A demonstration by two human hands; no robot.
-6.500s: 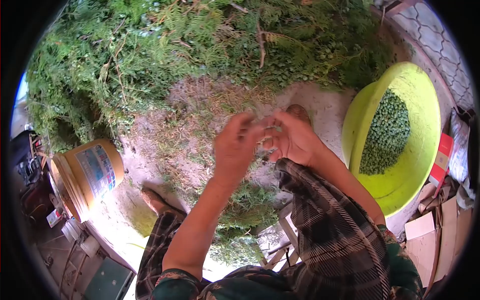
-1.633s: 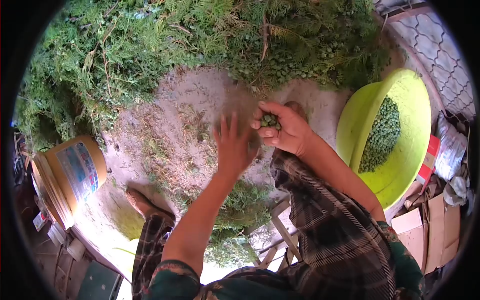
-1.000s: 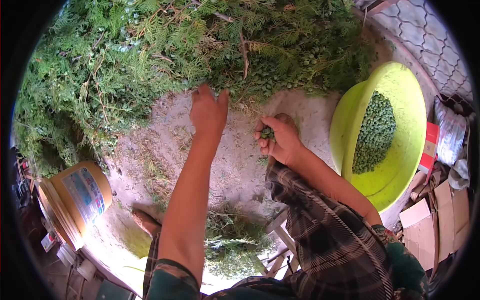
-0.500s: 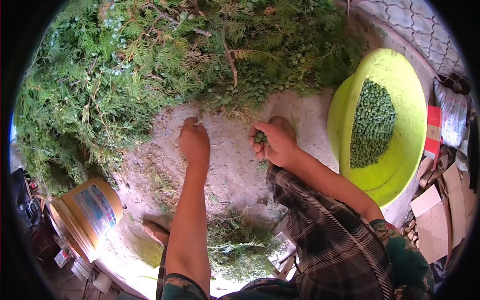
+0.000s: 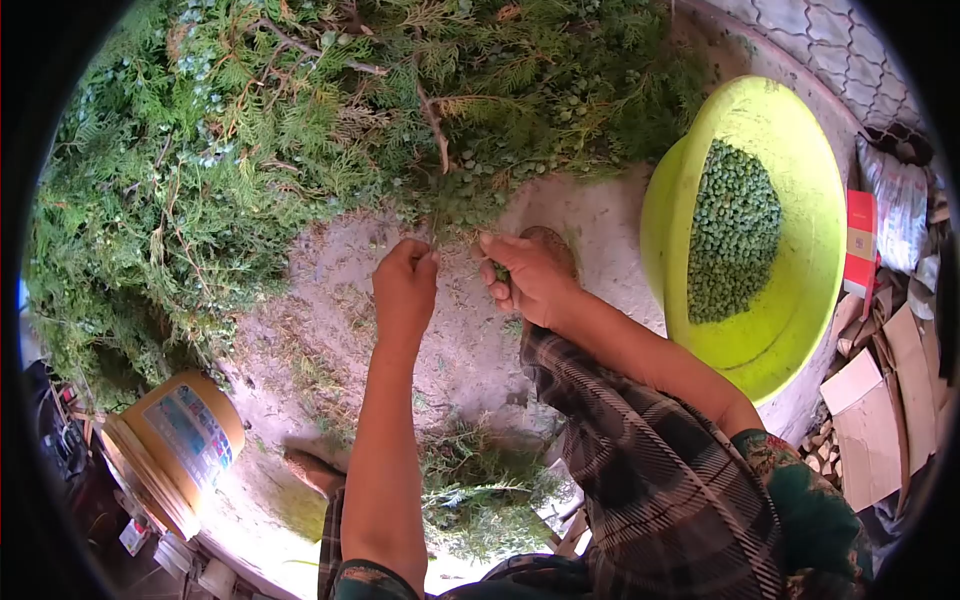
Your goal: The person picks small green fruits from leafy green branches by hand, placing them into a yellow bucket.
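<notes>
My left hand (image 5: 405, 290) is closed in a pinch on a thin sprig over the bare ground, just below the pile of green branches (image 5: 330, 130). Close beside it, my right hand (image 5: 530, 272) curls around several small green cones (image 5: 501, 272), with its thumb and forefinger pointing toward the left hand. The two hands are apart. To the right, a yellow-green basin (image 5: 805, 250) stands tilted and holds a heap of similar green cones (image 5: 735, 235).
A yellow bucket (image 5: 185, 430) with a label lies at lower left. Cut sprigs (image 5: 480, 480) lie between my legs. At the right are a red box (image 5: 860, 240), cardboard (image 5: 868, 450) and a wire mesh (image 5: 840, 50).
My left hand has moved right, nearer to my right hand, and turned slightly. The fingers of my right hand cover more of the cones. The whole view has shifted a little.
</notes>
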